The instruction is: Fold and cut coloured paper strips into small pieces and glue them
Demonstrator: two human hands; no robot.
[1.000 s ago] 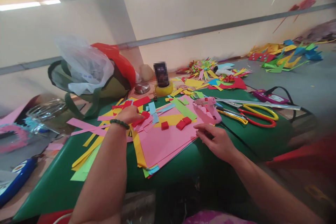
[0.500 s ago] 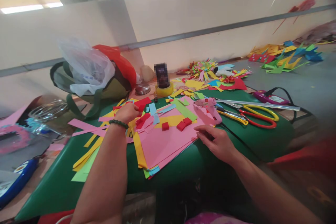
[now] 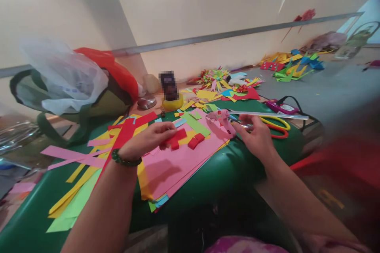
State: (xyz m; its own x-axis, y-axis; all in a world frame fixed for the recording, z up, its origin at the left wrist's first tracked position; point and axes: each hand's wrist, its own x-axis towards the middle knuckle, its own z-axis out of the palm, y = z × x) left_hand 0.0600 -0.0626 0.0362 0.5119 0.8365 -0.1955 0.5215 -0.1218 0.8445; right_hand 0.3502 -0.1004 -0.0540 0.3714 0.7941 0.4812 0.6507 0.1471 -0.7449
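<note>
A red paper piece (image 3: pixel 178 137) is pinched in the closed fingers of my left hand (image 3: pixel 151 139), above a pink paper sheet (image 3: pixel 166 170). Small folded red paper pieces (image 3: pixel 196 140) lie on that sheet just right of it. My right hand (image 3: pixel 257 138) is at the sheet's right side, thumb and fingers apart over the metal part of the scissors with red and yellow handles (image 3: pixel 279 129). It partly hides them, and whether it touches them is unclear. Left of its thumb lies a pink glue gun (image 3: pixel 223 120) with a long clear glue stick (image 3: pixel 273 115).
Paper strips (image 3: pixel 80 158) spread over the green surface (image 3: pixel 208 193) at left. Behind stand a bag with plastic (image 3: pixel 115 99), a round metal tin (image 3: pixel 147 102) and a yellow tape roll (image 3: pixel 172 104). A purple device with a cord (image 3: pixel 282 107) is at right.
My left hand has come back from the strips at the left with a red paper piece. My right hand has moved from the sheet's edge to the scissors. The view has shifted right.
</note>
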